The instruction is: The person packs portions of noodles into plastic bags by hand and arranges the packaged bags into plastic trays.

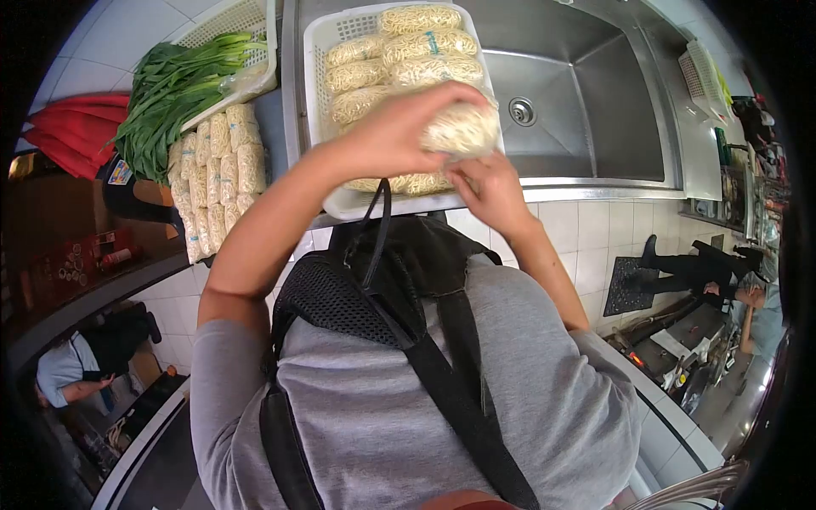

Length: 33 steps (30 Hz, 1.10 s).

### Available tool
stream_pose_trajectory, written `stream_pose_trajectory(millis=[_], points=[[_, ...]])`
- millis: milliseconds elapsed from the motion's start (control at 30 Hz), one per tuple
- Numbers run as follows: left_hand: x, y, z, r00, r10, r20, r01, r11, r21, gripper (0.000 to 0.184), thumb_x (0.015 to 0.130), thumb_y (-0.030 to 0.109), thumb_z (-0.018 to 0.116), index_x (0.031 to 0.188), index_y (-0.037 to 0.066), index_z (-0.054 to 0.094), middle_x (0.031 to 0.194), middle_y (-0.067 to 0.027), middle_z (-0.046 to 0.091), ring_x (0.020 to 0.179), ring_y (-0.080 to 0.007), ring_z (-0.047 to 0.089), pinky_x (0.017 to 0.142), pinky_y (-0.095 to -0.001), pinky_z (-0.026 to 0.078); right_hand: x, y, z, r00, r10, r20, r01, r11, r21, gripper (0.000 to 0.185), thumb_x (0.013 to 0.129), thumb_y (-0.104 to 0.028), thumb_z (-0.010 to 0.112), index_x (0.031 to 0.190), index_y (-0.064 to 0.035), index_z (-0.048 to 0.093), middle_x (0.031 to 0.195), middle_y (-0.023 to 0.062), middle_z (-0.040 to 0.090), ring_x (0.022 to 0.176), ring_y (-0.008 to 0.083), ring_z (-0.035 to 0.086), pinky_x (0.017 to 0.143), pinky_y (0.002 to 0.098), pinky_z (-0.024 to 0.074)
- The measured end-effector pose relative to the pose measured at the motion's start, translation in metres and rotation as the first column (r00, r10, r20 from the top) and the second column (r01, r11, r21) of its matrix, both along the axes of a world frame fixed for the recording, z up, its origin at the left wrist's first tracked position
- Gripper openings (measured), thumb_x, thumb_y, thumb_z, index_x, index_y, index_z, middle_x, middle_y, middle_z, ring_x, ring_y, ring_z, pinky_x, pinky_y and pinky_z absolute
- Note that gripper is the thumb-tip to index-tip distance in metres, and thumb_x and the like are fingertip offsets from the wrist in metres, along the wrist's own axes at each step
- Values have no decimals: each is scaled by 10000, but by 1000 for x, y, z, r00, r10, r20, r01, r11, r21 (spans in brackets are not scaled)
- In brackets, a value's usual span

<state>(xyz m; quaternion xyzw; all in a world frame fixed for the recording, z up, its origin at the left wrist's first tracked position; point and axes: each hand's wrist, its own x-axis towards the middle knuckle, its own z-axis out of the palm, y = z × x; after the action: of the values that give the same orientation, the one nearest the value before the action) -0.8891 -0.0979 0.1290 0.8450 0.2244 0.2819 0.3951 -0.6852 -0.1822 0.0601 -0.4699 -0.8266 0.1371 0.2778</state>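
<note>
My left hand point(408, 127) is closed around a clear bag of pale noodles point(463, 134), held above a white plastic basket and somewhat blurred. At the lower end of that bag is my right hand point(495, 189), its thumb and fingers pinched on the plastic. Similar noodle bags point(425, 44) lie in rows in the white basket point(319, 102) under my hands, some with blue-green print. My forearm and hands hide part of the basket's contents.
A steel sink point(552, 102) with a drain adjoins the basket on the right. On the left, more noodle bags point(217, 170) are stacked beside green leeks point(183, 85) and another basket point(270, 42). Other people point(714, 272) stand at far right and lower left point(76, 370).
</note>
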Motion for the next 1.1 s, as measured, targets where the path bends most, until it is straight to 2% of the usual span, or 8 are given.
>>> stream_pose_trajectory(millis=[100, 233, 500, 567, 667, 833, 933, 1100], points=[[33, 3, -35, 947, -31, -319, 54, 997, 63, 597, 680, 39, 717, 1248, 76, 540, 1295, -133, 540, 1199, -322, 530, 1032, -403, 433, 2, -24, -7, 992, -4, -129, 13, 998, 65, 131, 794, -38, 710, 906, -41, 643, 794, 119, 601, 735, 310, 591, 677, 405, 478], [39, -6, -57, 947, 132, -293, -11, 924, 383, 608, 684, 137, 772, 1256, 132, 564, 1287, -101, 491, 1205, -311, 446, 1039, -417, 379, -3, -34, -7, 948, -156, -276, 162, 987, -1, 147, 823, -13, 671, 959, -41, 621, 888, 133, 652, 808, 345, 628, 716, 408, 509], [-55, -26, -39, 847, 531, -7, -496, 795, 349, 576, 735, 225, 812, 1266, 160, 599, 1278, -86, 566, 1209, -293, 476, 1035, -439, 330, -15, -12, 18, 971, -228, -77, 206, 952, -226, 178, 869, -61, 648, 1043, -61, 610, 983, 117, 676, 728, 303, 638, 640, 382, 512], [-122, -41, -74, 590, 806, 38, -775, 553, 306, 514, 747, 130, 753, 1240, 129, 605, 1181, -108, 612, 1134, -314, 518, 1022, -414, 358, -17, -12, 20, 968, -245, -61, 224, 943, -246, 194, 883, -74, 656, 1072, -59, 619, 950, 105, 678, 565, 225, 591, 557, 336, 480], [-224, -92, -152, 114, 989, -98, -923, 142, 358, 489, 763, 135, 738, 1213, 27, 579, 1100, -150, 621, 1043, -329, 552, 930, -435, 423, -19, -8, 24, 969, -248, -17, 234, 932, -277, 192, 871, -73, 651, 1059, -64, 613, 1004, 112, 680, 761, 289, 676, 642, 363, 525], [-229, -148, -199, -199, 772, -603, -810, 217, 545, 745, 691, 273, 833, 1272, 6, 453, 1113, -180, 566, 1073, -355, 544, 907, -458, 447, -20, -8, 27, 970, -243, 22, 237, 921, -308, 187, 881, -71, 639, 1065, -64, 608, 953, 109, 683, 625, 250, 635, 591, 346, 511], [-223, -138, -219, -235, 778, -583, -783, 204, 588, 736, 680, 301, 844, 1225, 26, 434, 1145, -168, 550, 1057, -359, 554, 899, -457, 465, -20, -9, 27, 967, -246, 70, 256, 911, -325, 196, 880, -66, 638, 1073, -70, 606, 961, 108, 686, 652, 254, 650, 598, 346, 516], [-239, -140, -222, -67, 694, -716, -979, 94, 183, 612, 650, 236, 786, 1115, 2, 465, 1042, -235, 639, 952, -408, 647, 838, -484, 511, -14, -11, 24, 977, -211, -31, 187, 918, -348, 206, 876, -51, 636, 1078, -59, 601, 1029, 131, 680, 730, 290, 670, 623, 357, 527]])
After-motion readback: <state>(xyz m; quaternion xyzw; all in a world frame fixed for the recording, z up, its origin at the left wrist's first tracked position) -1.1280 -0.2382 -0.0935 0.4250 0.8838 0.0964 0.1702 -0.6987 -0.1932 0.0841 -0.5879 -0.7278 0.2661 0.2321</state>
